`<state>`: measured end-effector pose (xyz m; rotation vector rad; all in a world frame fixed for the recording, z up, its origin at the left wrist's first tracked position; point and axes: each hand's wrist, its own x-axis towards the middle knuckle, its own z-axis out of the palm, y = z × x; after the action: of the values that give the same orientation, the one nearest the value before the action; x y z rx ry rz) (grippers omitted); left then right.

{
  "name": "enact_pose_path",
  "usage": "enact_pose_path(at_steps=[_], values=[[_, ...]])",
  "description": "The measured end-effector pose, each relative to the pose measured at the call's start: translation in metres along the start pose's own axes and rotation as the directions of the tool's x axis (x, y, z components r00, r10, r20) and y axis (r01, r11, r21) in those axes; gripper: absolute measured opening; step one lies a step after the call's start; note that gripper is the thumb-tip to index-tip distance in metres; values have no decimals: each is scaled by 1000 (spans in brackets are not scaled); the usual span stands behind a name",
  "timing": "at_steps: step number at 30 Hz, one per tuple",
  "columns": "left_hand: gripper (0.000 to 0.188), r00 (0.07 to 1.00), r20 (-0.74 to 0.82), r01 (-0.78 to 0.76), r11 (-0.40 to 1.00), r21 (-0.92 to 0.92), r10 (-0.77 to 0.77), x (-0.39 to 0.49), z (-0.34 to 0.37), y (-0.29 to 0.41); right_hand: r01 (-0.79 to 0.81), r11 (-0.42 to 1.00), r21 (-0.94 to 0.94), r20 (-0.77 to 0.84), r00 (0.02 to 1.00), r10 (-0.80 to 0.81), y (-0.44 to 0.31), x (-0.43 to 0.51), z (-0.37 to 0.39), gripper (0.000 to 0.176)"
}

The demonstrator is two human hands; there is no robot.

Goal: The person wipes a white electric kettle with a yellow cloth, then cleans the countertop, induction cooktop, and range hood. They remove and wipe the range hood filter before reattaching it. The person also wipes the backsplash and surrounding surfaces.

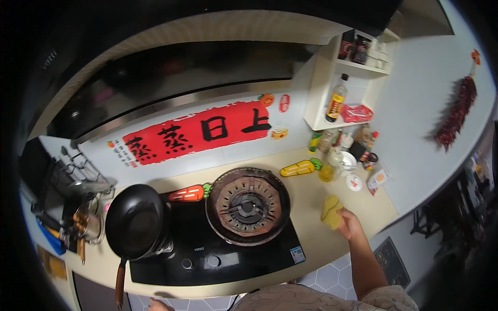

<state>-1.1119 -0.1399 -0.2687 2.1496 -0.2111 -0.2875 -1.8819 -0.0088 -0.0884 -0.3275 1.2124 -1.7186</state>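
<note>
My right hand [349, 224] holds a folded yellow cloth [331, 212] over the pale countertop [311, 233], to the right of the black glass gas hob [186, 233]. Only part of my left hand [158, 305] shows, low at the bottom edge in front of the counter; whether it is open or shut is hidden. The hob's right burner [249, 208] stands bare inside a round, browned metal ring. On the left burner rests a black wok [135, 221], its wooden handle [120, 283] reaching out past the counter's front edge.
Bottles and jars crowd the back right corner, with a glass oil pot [327, 173] and a white lid [354, 182]. A wall shelf [319, 123] hangs above, holding a sauce bottle [337, 99]. At the left stands a utensil holder [91, 223]. The range hood [186, 74] overhangs the hob.
</note>
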Motion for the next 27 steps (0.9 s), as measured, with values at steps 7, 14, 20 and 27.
enact_pose_path(at_steps=[7, 14, 20, 27], values=[[37, 952, 116, -269, 955, -127, 283, -171, -31, 15, 37, 671, -741, -42, 994, -102, -7, 67, -24, 68], [30, 426, 622, -113, 721, -684, 657, -306, -28, 218, 332, 900, -283, 200, 938, -283, -113, 160, 108, 62], [62, 255, 654, 311, 580, -753, 712, -310, 40, 402, 355, 933, -51, 231, 913, -335, -181, 184, 237, 84], [100, 237, 742, 520, 563, -642, 627, -285, 159, 527, 305, 943, 131, 183, 928, -325, -189, 237, 283, 102]])
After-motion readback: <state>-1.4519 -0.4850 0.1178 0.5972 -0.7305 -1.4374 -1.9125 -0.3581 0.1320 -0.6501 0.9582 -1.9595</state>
